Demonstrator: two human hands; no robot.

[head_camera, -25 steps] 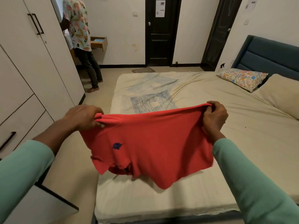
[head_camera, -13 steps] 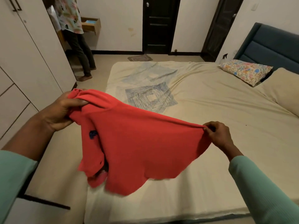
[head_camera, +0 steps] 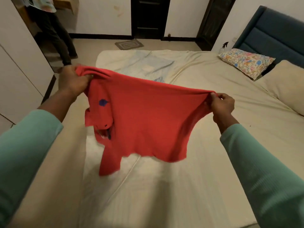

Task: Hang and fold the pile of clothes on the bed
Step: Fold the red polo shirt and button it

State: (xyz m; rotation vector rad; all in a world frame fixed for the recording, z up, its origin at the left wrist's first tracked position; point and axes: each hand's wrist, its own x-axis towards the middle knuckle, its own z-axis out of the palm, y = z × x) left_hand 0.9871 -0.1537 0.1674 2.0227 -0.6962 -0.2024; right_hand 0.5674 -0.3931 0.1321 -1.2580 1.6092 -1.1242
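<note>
The left hand [head_camera: 74, 81] grips a bunched end of the red shirt [head_camera: 141, 119] and the right hand [head_camera: 221, 104] pinches the other end, holding it stretched above the bed [head_camera: 205, 162]. To fold well, I would keep the top edge taut, level both hands, and lay it flat, smoothing the dangling sleeve first.

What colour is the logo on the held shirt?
Dark blue logo on the red shirt; head view.

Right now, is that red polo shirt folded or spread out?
Spread out: the red polo shirt hangs stretched between the left hand and the right hand.
</note>
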